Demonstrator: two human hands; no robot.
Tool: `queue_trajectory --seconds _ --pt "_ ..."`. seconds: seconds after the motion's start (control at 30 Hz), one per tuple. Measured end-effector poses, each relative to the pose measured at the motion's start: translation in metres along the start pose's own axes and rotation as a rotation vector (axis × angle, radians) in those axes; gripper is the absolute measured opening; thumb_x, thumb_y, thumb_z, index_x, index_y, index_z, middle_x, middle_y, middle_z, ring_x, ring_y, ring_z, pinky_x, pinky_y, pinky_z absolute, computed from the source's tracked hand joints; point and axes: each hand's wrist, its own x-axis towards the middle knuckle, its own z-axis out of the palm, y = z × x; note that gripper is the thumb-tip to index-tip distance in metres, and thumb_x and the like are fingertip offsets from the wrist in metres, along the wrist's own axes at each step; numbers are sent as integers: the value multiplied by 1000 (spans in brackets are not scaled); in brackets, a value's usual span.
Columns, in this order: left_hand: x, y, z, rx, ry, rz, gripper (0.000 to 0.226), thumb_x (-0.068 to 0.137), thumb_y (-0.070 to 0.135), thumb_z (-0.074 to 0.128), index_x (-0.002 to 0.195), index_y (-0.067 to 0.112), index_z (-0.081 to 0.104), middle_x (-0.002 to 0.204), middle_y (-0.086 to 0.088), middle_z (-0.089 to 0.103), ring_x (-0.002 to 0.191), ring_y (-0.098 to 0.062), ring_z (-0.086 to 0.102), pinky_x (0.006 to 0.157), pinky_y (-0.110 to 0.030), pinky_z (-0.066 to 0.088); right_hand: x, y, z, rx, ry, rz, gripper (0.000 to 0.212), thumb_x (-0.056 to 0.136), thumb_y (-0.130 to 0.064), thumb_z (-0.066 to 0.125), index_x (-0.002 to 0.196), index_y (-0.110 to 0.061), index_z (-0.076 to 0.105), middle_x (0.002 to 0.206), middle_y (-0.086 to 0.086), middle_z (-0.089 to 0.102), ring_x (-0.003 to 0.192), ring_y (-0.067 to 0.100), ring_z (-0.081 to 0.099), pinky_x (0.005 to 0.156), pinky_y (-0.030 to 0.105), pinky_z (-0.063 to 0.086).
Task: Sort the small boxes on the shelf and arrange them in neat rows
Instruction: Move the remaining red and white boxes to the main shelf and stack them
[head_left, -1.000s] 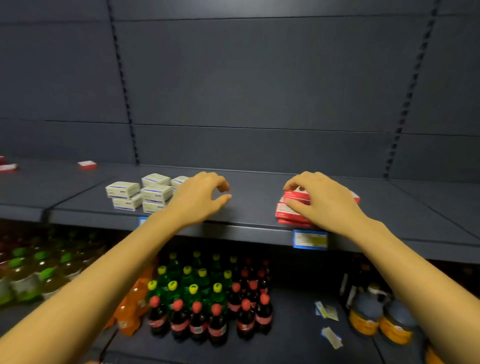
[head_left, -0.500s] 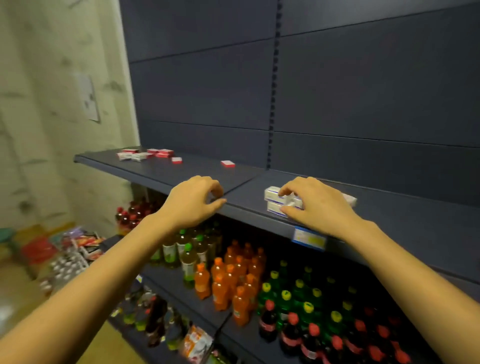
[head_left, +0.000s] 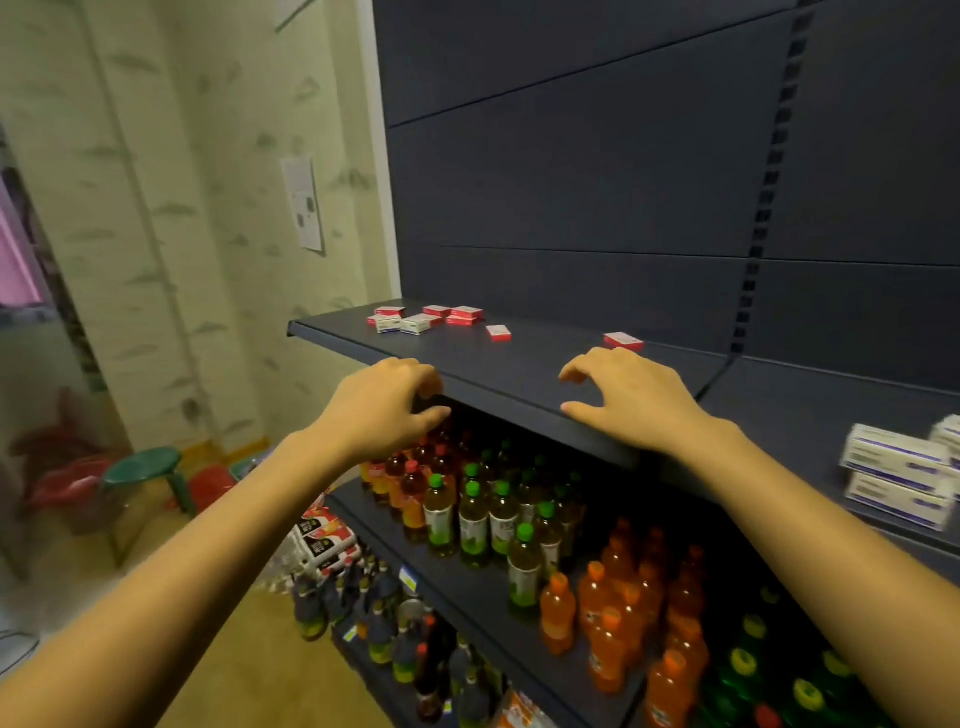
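Loosely curled fingers (head_left: 426, 417) holding nothing, left hand (head_left: 382, 408), right hand (head_left: 631, 397), white boxes (head_left: 893, 467) blurred, cut off

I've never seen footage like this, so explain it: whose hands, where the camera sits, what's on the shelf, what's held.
A single camera on a person's head looks forward and down, so the bare arms are the wearer's own. The left hand and right hand hover at the front edge of a dark grey metal shelf, fingers loosely curled, holding nothing. On it lie small flat red boxes, a loose cluster far back with some white ones, plus two lone red boxes nearer. Stacked white boxes with purple stripes sit at the right. Plastic drink bottles fill the shelves below.
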Motion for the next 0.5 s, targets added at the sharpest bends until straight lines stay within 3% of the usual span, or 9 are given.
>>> queue_trajectory --seconds 0.5 --pt "128 -123 78 -39 -18 -68 32 88 43 53 110 20 59 115 2 62 102 -15 57 81 -31 49 204 17 93 -73 -81 38 38 90 -42 52 124 -26 52 125 -3 55 113 19 52 83 35 47"
